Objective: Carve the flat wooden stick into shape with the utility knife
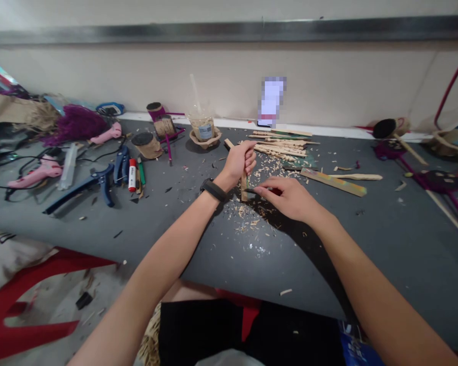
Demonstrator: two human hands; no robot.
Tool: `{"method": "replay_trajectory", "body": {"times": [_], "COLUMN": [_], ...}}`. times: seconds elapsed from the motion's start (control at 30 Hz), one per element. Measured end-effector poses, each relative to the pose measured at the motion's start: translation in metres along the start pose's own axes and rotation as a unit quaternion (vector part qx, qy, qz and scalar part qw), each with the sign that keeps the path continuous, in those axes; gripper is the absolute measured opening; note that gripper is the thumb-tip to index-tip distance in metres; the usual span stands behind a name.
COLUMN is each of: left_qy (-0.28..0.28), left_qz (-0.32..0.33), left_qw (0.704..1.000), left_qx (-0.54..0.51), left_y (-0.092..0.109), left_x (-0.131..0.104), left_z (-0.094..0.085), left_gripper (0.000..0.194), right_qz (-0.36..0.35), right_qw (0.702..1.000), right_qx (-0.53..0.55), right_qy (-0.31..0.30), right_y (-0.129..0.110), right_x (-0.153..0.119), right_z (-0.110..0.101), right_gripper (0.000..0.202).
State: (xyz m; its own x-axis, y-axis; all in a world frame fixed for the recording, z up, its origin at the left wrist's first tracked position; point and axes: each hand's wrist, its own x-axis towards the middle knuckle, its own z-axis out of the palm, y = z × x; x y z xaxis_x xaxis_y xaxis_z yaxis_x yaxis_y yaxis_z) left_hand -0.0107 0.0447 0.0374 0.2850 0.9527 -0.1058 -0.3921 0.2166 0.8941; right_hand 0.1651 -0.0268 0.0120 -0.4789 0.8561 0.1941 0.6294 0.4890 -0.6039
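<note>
My left hand (pixel 241 163), with a black band on its wrist, is closed around a flat wooden stick (pixel 244 189). The stick's lower end points toward me, just above or on the table, and its upper part pokes out past my fist. My right hand (pixel 290 195) is closed on a small knife (pixel 254 191), whose thin dark blade meets the stick's lower part. Most of its handle is hidden by my fingers. Pale wood shavings (pixel 248 218) lie scattered under and around both hands. Behind them is a pile of carved wooden sticks (pixel 280 145).
A plastic cup (pixel 201 124) in a cardboard holder stands behind, near a phone (pixel 272 101) against the wall. To the left lie blue cutters (pixel 99 178), a red marker (pixel 132 175) and pink glue guns (pixel 41 172). A flat wooden strip (pixel 334 182) lies at right.
</note>
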Motion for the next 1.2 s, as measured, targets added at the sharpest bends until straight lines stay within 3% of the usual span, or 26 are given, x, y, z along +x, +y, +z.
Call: {"method": "replay_trajectory", "body": {"times": [0.33, 0.6, 0.9, 1.2], "left_qy": [0.057, 0.116, 0.115, 0.083], "left_qz": [0.042, 0.02, 0.0, -0.015], "left_qw": [0.997, 0.993, 0.991, 0.994], "left_qx": [0.016, -0.017, -0.066, -0.067], "left_y": [-0.004, -0.002, -0.003, 0.002], "left_x": [-0.002, 0.002, 0.009, 0.004], "left_z": [0.009, 0.005, -0.008, -0.007], "left_gripper": [0.05, 0.05, 0.049, 0.051], "right_qz": [-0.013, -0.015, -0.01, 0.016], "right_qw": [0.997, 0.996, 0.996, 0.986], "right_qx": [-0.08, -0.086, -0.081, -0.146], "right_qy": [-0.006, -0.012, -0.032, -0.081], "right_y": [0.002, 0.002, 0.004, -0.01], "right_x": [0.002, 0.006, 0.013, -0.001], "right_z": [0.003, 0.005, 0.007, 0.011], "right_gripper": [0.04, 0.041, 0.039, 0.035]}}
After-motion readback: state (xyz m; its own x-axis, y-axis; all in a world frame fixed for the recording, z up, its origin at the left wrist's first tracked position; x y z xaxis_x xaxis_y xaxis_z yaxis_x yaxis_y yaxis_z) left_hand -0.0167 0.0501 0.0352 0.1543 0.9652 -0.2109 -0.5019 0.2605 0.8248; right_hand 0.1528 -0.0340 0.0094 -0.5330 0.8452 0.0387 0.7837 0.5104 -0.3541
